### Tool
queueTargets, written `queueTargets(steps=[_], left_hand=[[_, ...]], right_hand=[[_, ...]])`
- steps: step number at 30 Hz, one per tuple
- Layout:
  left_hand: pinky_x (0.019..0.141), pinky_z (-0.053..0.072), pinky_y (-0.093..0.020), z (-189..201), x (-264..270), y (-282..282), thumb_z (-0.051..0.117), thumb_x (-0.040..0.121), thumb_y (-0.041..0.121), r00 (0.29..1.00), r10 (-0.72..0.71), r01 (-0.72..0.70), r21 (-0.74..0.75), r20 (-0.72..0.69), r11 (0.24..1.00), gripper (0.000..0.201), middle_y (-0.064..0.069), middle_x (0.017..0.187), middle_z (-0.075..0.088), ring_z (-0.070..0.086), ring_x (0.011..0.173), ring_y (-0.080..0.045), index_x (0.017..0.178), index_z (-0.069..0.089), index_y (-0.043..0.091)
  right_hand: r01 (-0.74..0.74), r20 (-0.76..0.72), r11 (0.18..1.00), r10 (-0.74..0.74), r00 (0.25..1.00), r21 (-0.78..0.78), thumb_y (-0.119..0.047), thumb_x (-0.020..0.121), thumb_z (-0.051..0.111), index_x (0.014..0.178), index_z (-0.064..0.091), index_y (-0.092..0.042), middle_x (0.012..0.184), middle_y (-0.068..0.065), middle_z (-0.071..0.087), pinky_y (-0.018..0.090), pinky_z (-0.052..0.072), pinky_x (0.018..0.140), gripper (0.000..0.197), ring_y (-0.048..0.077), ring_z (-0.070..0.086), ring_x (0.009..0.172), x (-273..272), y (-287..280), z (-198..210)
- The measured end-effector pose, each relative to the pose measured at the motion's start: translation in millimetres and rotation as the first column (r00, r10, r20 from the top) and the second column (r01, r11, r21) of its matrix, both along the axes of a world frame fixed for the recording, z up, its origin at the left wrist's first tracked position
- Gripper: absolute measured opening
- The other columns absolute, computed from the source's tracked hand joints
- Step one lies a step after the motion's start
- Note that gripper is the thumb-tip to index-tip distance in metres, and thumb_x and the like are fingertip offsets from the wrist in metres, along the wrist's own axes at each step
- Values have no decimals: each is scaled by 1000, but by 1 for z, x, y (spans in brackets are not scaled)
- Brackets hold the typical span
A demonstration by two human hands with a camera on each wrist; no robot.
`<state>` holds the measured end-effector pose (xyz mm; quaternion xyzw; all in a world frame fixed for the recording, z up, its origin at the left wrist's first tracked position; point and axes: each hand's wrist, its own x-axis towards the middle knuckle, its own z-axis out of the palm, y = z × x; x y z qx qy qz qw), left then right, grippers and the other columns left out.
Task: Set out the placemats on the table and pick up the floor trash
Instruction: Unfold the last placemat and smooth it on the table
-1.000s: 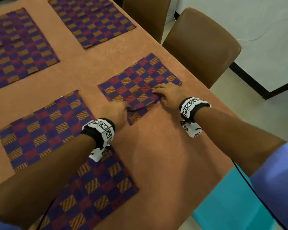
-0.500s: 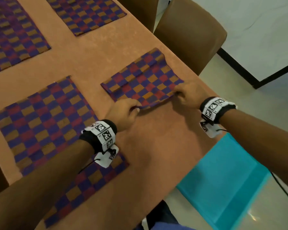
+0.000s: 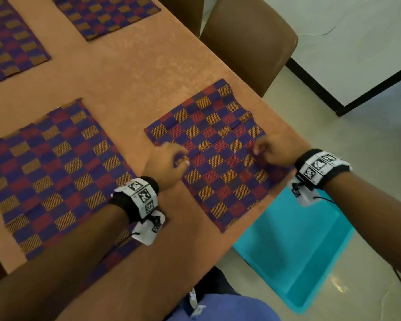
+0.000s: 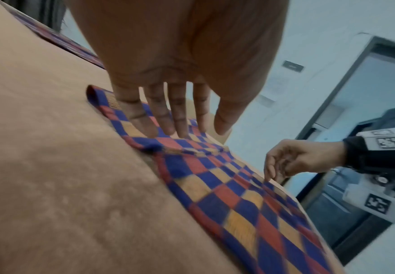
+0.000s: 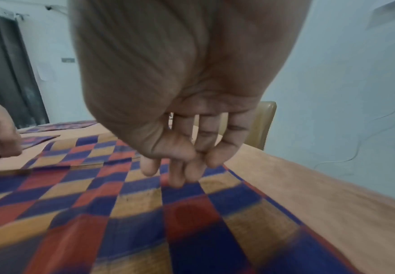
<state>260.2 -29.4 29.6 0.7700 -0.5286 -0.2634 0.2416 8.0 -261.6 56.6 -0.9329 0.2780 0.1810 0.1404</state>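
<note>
A checkered blue, red and orange placemat [image 3: 218, 156] lies unfolded near the right edge of the orange table [image 3: 130, 72], with a crease across its middle. My left hand [image 3: 169, 163] is at the mat's left edge. In the left wrist view, its straight fingers [image 4: 166, 118] rest on the placemat [image 4: 227, 194]. My right hand [image 3: 269, 151] hovers over the mat's right side. Its fingers [image 5: 182, 163] hang loosely curled over the placemat [image 5: 145, 213] and hold nothing. No floor trash is in view.
Three more placemats [image 3: 49, 172] [image 3: 109, 15] [image 3: 7, 42] lie spread on the table, and another lies under my left forearm [image 3: 116, 251]. A brown chair [image 3: 250, 40] stands at the right side. A teal bin [image 3: 294, 251] sits on the floor below the table's edge.
The folded placemat that both hands pinched has been opened toward me and now lies flat. Both hands have let go of its edge.
</note>
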Motion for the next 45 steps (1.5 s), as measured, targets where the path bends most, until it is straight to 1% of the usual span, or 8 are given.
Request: queueTargets(steps=[6,15,19,23,28,32,41,45], left_hand=[[101,40,-45,-13,93,-30,64,86,27,954,248,-262,69,168,962,47,-19,128,54,50,118,-37,129,53,10],[85,53,-40,-15,110,-67,60,90,42,916,363,-290,345,-171,893,43,-6,110,63,63,100,-30,120,55,11],[73,52,-30,-14,111,-74,61,93,15,633,555,-468,306,-539,829,31,-9,114,59,60,104,-26,119,50,2],[58,45,-29,-12,122,-71,58,90,-2,474,547,-604,198,-690,772,17,-9,97,62,59,69,-18,97,56,14],[72,54,-25,-6,129,-64,50,78,-21,554,441,-679,-77,-706,730,42,-3,76,63,61,73,-9,88,63,18],[72,56,-22,-8,133,-67,51,78,-21,593,423,-652,-100,-685,752,42,-3,85,64,62,80,-10,88,63,18],[38,40,-17,-26,153,-101,59,88,-1,364,641,-774,164,-676,612,22,-4,74,56,54,52,-9,85,49,19],[41,43,-21,-22,168,-119,62,86,-2,262,670,-805,225,-695,548,25,-6,81,59,57,57,-12,97,47,16]], right_hand=[[47,295,998,-35,955,-32,-23,80,59,127,58,-26,118,-8,58,31,46,90,48,14,53,104,110,-26,0],[588,208,782,-622,755,206,-62,80,51,134,48,-28,134,4,57,43,46,99,64,30,55,119,189,-89,-24],[567,274,706,-697,663,423,-31,83,69,122,59,-26,110,-1,63,37,52,88,41,26,61,105,194,-97,-33],[435,313,696,-675,668,571,1,85,64,124,61,-17,108,6,69,36,58,80,44,16,65,89,203,-100,-20],[307,412,719,-636,652,624,14,77,54,104,70,-40,117,-5,69,42,57,88,63,19,64,112,200,-112,-3],[318,425,692,-675,604,648,20,79,46,113,69,-25,110,-6,70,27,60,73,61,6,67,96,205,-112,7],[438,321,691,-684,655,575,1,86,63,120,66,-15,116,-2,65,20,48,75,38,11,59,103,225,-116,-18],[419,317,731,-636,703,539,6,87,58,121,67,-18,115,-5,63,27,50,83,42,11,56,105,240,-122,-16]])
